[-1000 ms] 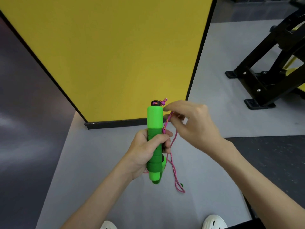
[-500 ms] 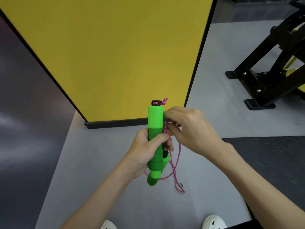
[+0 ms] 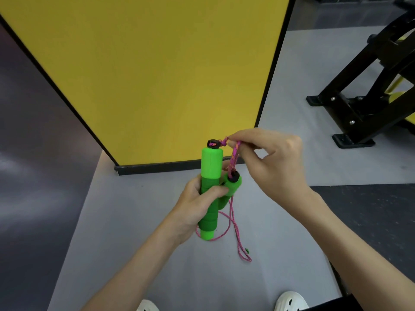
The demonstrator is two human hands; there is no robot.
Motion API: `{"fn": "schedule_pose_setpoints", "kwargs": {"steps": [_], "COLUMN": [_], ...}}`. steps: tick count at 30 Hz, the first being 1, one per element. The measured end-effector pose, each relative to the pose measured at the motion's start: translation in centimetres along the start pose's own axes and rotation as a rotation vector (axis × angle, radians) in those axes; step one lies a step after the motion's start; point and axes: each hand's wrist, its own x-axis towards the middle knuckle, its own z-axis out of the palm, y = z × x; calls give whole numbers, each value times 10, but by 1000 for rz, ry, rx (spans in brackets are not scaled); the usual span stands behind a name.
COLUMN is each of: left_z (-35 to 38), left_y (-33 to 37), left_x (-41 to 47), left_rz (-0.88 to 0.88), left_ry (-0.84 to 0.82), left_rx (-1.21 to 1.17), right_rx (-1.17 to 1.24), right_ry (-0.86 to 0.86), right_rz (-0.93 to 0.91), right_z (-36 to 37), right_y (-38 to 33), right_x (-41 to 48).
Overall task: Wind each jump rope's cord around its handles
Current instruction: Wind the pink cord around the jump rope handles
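Single wide-angle view, worn on the head. Looks forward and steeply down, close over the left hand (image 3: 197, 205), right hand (image 3: 276, 162), handles (image 3: 211, 167) and cord (image 3: 234, 153) at mid-picture. Takes in floor (image 3: 134, 221) beneath, shoes (image 3: 290, 300) at the bottom edge, a yellow panel (image 3: 157, 75) straight ahead, a black frame (image 3: 359, 86) at upper right.
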Motion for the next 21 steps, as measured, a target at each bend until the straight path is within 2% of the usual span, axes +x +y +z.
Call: {"fn": "schedule_pose_setpoints", "kwargs": {"steps": [5, 12, 16, 21], "left_z": [6, 8, 6, 0], "left_y": [-10, -11, -8, -5], "left_x": [-1, -3, -4, -6], "left_rz": [-88, -158, -126, -193], "left_ry": [-48, -203, -245, -334], "left_rx": [76, -39, 40, 50], "right_rx": [145, 196, 216, 247], "right_ry": [98, 116, 111, 124], "right_rz": [346, 536, 612, 684], "right_z": [5, 7, 8, 9], "right_y": [2, 15, 23, 29], "right_x": [-2, 3, 6, 9]}}
